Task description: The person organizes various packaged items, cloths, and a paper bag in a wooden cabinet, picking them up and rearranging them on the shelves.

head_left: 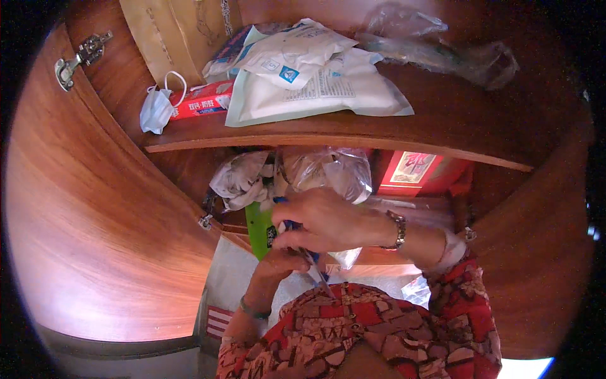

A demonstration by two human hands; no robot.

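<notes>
Both my hands are close together in front of a wooden cabinet's lower shelf. My right hand point(326, 220), with a metal-banded watch point(396, 230) at the wrist, has its fingers closed around a small blue and white item point(289, 225). Just beneath it is my left hand point(284, 259), with a dark bangle on the wrist. Its fingers are partly hidden, and a thin pale blade-like strip point(319, 274) extends from near them toward my patterned shirt. A bright green flat packet or sheet point(256, 232) with a dark printed patch hangs beside my fingers; which hand touches it is unclear.
White printed packets point(322, 85), a red box point(203, 99), a face mask point(157, 110), a brown paper bag point(165, 42) and clear plastic bags point(440, 59) lie on the upper shelf point(331, 140). Below are bagged items point(244, 180) and a red box. Open cabinet doors point(104, 213) flank me.
</notes>
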